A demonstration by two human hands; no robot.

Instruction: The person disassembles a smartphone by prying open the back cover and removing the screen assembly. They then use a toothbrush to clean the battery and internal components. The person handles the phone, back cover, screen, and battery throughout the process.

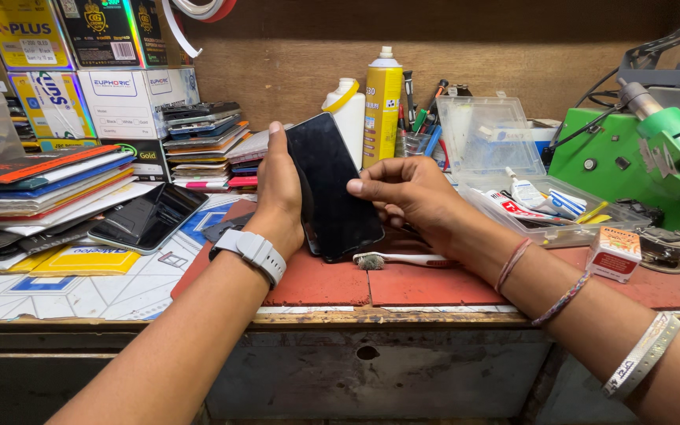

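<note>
A: Grip check, left hand (279,189): fingers wrapped round the left long edge of the black phone (332,185), thumb on that edge, clamped on it. Right hand (407,193): fingertips pinched together on the right long edge, also closed on the phone.

B: Location of the phone?

A: Held in the air over the red mat (434,283) at the middle of the table (403,316), dark glass toward the camera. Its lower corner hangs just above a white toothbrush (403,259) lying on the mat; contact between them cannot be told.

B: Orientation?

A: Long axis near upright, tilted slightly: top end leans left and away toward the wall, bottom end points down and right toward the mat.

B: Edges and free room?

A: Left: stacked flat packets (49,185) and a second dark phone (149,218) lying face up, near the left wrist. Behind: white bottle (349,114) and yellow spray can (382,102), close to the phone's top end. Right: clear plastic tray (548,233) of small parts just beside the right wrist, a small red-and-white box (613,253), then a green machine (655,161). Open mat lies in front, between the forearms, up to the table's worn front edge.
</note>
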